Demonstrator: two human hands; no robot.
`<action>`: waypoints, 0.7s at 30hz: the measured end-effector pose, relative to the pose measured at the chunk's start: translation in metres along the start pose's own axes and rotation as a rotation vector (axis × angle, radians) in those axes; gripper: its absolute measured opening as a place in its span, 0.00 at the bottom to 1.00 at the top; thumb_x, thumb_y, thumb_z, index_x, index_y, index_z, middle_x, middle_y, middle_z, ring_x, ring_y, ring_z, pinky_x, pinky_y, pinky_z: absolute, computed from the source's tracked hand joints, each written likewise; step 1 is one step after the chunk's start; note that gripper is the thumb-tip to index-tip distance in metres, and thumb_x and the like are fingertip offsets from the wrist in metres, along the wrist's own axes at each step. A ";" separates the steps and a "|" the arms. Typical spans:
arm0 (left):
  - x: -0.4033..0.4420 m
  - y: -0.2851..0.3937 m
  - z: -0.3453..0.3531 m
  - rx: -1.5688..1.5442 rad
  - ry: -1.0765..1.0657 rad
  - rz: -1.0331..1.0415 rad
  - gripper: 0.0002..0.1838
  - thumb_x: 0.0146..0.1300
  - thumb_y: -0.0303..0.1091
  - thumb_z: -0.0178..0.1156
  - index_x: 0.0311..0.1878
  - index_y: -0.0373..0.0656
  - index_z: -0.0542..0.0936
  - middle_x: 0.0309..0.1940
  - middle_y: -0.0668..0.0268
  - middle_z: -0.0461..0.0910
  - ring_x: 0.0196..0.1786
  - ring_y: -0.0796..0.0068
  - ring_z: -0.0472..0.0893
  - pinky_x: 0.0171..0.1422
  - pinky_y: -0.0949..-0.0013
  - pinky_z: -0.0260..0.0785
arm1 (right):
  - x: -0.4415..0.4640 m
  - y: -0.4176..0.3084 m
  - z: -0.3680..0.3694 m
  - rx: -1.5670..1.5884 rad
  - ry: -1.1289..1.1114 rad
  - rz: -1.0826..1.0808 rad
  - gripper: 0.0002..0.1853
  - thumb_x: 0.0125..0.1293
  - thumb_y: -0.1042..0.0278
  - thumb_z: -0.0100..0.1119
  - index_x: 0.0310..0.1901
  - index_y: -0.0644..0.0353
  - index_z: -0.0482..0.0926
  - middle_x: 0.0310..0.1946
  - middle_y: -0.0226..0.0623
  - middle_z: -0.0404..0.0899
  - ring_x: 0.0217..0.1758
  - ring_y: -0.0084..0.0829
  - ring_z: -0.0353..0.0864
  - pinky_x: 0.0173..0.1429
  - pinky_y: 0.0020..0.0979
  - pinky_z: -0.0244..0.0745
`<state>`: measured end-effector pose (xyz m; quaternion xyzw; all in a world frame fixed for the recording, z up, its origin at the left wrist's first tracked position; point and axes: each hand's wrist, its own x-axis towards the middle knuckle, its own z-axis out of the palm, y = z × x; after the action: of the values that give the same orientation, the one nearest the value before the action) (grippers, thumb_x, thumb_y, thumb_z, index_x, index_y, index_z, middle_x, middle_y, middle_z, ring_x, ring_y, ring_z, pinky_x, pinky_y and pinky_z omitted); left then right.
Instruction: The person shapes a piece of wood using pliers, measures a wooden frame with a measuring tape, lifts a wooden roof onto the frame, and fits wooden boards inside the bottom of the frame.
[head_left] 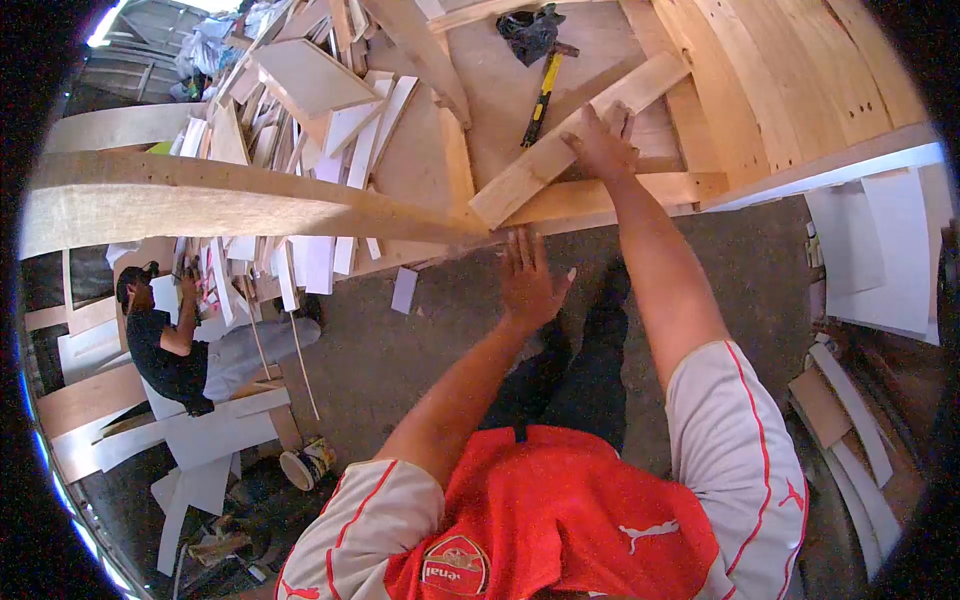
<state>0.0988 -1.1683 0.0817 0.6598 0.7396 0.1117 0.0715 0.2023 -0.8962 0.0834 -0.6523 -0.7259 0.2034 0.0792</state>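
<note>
A short pale wooden board [575, 145] lies slantwise over the wooden frame [620, 195], its near end by the frame's front edge. My right hand [605, 150] grips the board past its middle, with fingers reaching over its top. My left hand [530, 285] is open, thumb apart from the outstretched fingers. Its fingertips are at the frame's front edge, just below the board's near end; whether they touch it, I cannot tell. Behind the board, a hammer [543, 100] with a yellow and black handle lies on the panel inside the frame, beside a black plastic bag [530, 35].
Offcuts [320, 110] are heaped at the left. A long curved timber [250, 200] juts across the left side. Another person [165, 340] crouches low among white boards. A bucket [307, 465] stands on the floor. White panels [880, 255] lean at the right.
</note>
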 end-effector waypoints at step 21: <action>0.108 -0.036 0.020 0.163 0.184 -0.247 0.49 0.67 0.63 0.59 0.77 0.32 0.58 0.75 0.32 0.56 0.79 0.31 0.53 0.82 0.38 0.44 | 0.003 0.004 0.000 -0.016 -0.009 -0.007 0.49 0.59 0.22 0.59 0.79 0.26 0.54 0.84 0.46 0.29 0.86 0.53 0.26 0.71 0.71 0.61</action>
<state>0.0564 -1.0638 0.0576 0.5545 0.8252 0.1017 -0.0368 0.2060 -0.8925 0.0811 -0.6494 -0.7302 0.2000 0.0714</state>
